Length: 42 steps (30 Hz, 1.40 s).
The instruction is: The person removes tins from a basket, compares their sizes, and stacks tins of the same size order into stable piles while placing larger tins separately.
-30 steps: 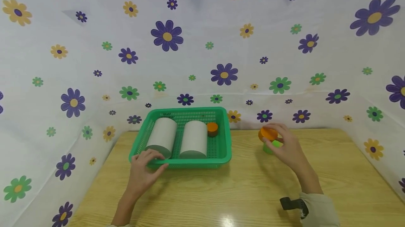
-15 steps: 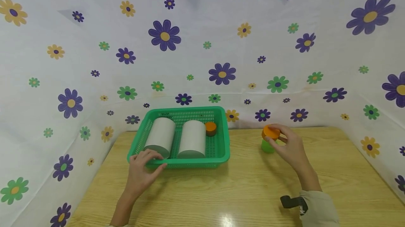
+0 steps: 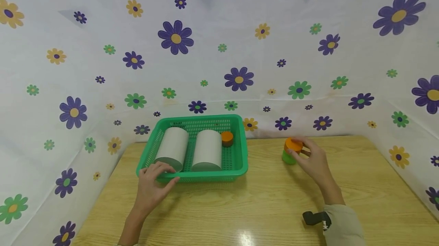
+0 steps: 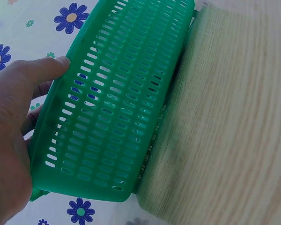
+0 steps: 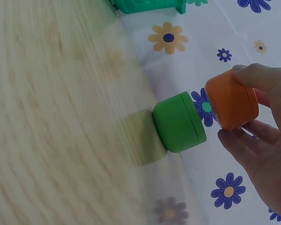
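Left hand [image 3: 152, 189] at the near rim of a green basket [image 3: 205, 175], close to its left corner. Thumb on the outer face, fingers hooked over to the inside; grip narrow, the rim between them.

Just beyond the left fingertips, inside the basket: a white cylinder [image 3: 173, 147] lying on its side, end towards the person. To the right of it, farther from the same hand, a second white cylinder [image 3: 207, 150], lying likewise. Beside that one, towards the back right, a small round orange piece [image 3: 227, 138], upright.

Well to the right of the left hand, past the basket: a small green container [image 5: 178, 124], standing on the counter [image 3: 212, 211] directly below the right hand [image 3: 313, 160]. That hand holds an orange container [image 5: 230, 101] between thumb and fingers, slightly tilted, above the green one; right wrist view shows a gap between the two.

Behind the right hand, a black strap [image 3: 317, 218] at the wrist, then a pale sleeve [image 3: 343, 225].
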Motion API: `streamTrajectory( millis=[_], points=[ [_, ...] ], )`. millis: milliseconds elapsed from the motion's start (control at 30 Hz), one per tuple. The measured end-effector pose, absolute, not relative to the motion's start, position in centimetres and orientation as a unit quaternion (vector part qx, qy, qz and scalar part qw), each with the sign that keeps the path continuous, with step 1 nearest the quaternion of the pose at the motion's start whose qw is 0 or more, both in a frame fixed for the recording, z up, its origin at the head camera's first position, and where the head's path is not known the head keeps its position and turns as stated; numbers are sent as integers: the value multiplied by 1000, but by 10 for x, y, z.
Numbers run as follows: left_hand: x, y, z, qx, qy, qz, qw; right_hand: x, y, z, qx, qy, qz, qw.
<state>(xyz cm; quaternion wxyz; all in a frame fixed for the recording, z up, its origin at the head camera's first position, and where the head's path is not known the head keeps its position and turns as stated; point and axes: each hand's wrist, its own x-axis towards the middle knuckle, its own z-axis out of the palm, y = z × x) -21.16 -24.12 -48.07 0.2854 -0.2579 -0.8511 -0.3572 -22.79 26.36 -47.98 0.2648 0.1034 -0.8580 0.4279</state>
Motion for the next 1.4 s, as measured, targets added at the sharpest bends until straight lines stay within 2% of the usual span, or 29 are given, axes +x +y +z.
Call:
streamTrajectory(
  millis=[467,1000,1133,1400],
  points=[
    [-212,-242,-484,-251,-855,-354,285,-233,267,-496,88,-855,452,241],
    [-210,-242,-487,-249,-855,-357,281,-233,267,-496,80,-861,456,210],
    [-210,-242,-486,-250,-856,-357,279,-231,268,-493,79,-866,442,219],
    [-214,-244,-484,-262,-850,-355,286,-231,265,-477,91,-867,405,277]
  ],
)
